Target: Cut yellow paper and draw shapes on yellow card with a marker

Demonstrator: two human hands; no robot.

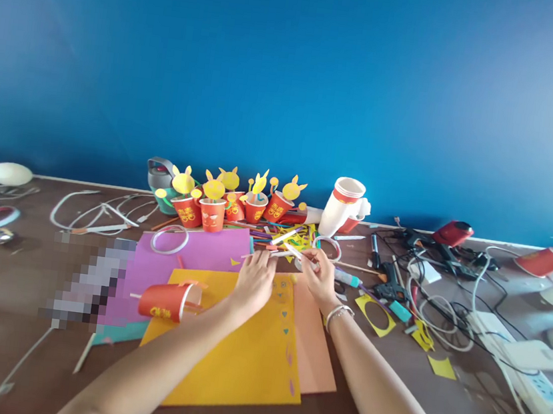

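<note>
My left hand is over the top of the yellow-orange sheet, its fingers closed on a thin white stick that pokes out on both sides. My right hand pinches a pale strip that angles toward the left hand, its end close to the stick; whether the two touch I cannot tell. Left of my left forearm, a red paper cup lies on its side with a stick through it. Small coloured shapes dot the sheet's right edge.
Several red cups with yellow rabbit-like heads stand along the blue wall. Stacked white cups rise right of them, near loose coloured sticks. A glue gun, tangled cables and a power strip occupy the right; a purple sheet lies left.
</note>
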